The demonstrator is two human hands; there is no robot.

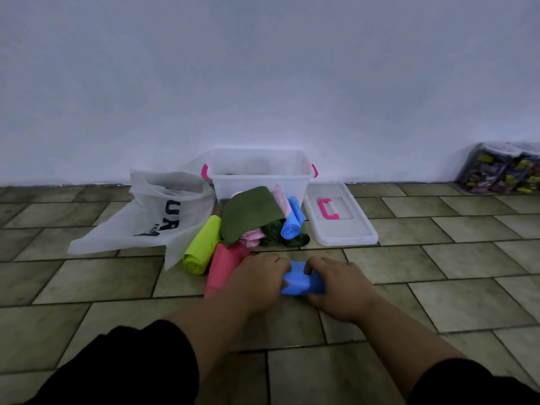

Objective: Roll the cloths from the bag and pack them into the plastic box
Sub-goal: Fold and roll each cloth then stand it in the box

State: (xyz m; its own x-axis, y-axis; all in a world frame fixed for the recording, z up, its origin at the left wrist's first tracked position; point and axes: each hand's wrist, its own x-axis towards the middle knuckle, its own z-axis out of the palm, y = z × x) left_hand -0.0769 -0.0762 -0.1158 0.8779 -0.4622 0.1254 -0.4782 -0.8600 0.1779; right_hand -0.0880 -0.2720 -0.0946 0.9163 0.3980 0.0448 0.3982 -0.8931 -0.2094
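Tile floor (117,282), mid-frame: my left hand (257,280) and right hand (336,283) both clamp the soft blue cloth (301,283) by its ends; floppy stuff, it'll probably unroll.

A plain wall (263,68) fills the upper half of the view, pale and bluish-white. From the wall's foot a floor (438,287) of greenish-grey rectangular tiles with dark joints runs toward the camera. Against the wall at its far right end stand clear containers (502,169) packed with small multicoloured packets, too blurred to make out.
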